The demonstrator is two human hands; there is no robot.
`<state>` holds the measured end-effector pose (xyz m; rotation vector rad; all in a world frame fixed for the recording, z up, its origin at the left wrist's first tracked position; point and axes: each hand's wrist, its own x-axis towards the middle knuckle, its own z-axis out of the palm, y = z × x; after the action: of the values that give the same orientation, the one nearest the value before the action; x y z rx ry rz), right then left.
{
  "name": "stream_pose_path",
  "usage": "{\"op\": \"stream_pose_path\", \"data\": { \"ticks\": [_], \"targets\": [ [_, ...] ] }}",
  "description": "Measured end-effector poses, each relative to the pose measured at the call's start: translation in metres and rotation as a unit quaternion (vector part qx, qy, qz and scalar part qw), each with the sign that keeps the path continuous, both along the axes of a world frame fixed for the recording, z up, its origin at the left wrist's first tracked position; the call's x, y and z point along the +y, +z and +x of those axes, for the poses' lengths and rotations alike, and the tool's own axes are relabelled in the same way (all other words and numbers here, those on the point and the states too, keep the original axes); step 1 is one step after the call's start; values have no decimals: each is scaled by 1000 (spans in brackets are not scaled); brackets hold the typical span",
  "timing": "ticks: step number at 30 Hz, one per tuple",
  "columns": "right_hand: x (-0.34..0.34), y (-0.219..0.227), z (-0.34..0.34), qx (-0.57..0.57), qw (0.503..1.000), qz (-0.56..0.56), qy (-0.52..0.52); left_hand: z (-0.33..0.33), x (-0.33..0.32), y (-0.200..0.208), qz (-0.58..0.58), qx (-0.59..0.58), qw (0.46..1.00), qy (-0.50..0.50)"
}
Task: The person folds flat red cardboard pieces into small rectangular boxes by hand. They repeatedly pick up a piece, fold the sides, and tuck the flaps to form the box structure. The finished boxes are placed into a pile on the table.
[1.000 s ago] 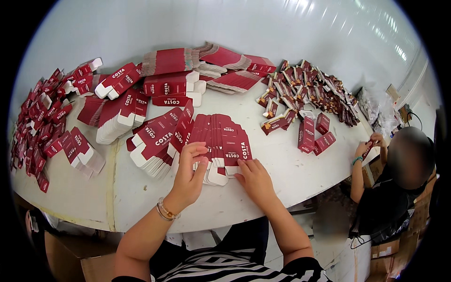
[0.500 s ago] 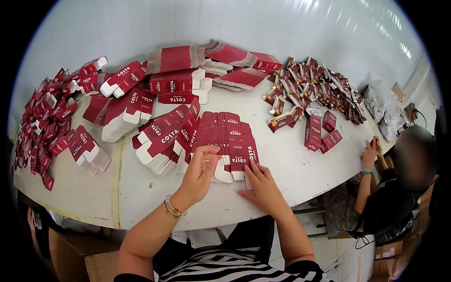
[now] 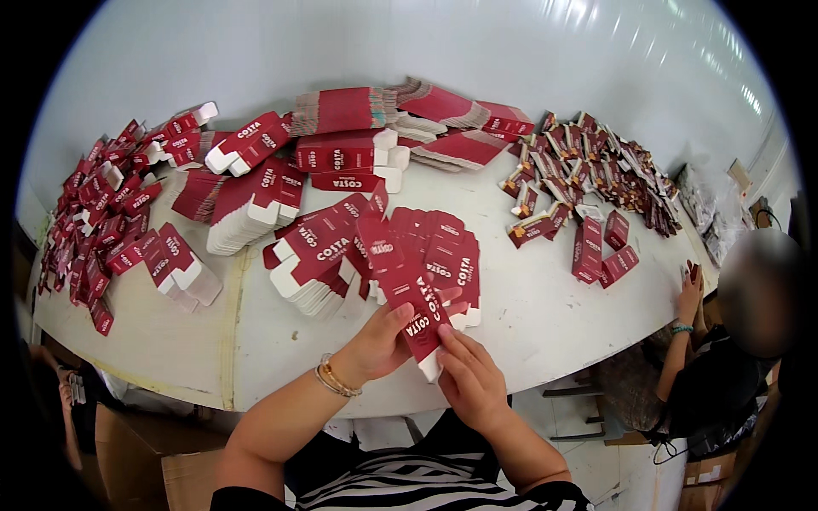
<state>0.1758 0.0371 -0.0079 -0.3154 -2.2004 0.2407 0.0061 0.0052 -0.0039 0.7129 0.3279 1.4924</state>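
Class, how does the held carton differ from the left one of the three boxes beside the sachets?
The carton is in the left hand and right hand; the box rests on the table.
The carton slants, its far end leftward; the box runs nearly straight up the picture.
The carton shows a white flap at its near end; the box shows none.
Both are dark red with pale lettering.

Left hand [image 3: 380, 342]: inside worktop's [image 3: 281, 370] near edge, thumb opposing spread fingers, gripping. Right hand [image 3: 475, 381]: just beside, fingers curled, gripping. Forearms [image 3: 290, 409]: bare, angled inward.
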Motion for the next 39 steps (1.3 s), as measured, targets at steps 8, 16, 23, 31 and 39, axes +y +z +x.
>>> {"op": "stream_pose_path", "data": {
  "ticks": [8,16,23,31,39],
  "targets": [
    [-14,11,-11,-13,998,-62,-7,-5,-4,1,-48,52,979,192],
    [23,31,7,201,891,-364,182,4,-12,10,8,412,893,177],
    [3,36,-24,43,945,-306,102,4,-14,10,139,457,860,179],
    [13,26,-25,207,938,-242,135,-2,-11,11,185,483,818,253],
    [14,18,-26,145,952,-223,150,0,-9,10,266,499,765,310]
  ]
}}
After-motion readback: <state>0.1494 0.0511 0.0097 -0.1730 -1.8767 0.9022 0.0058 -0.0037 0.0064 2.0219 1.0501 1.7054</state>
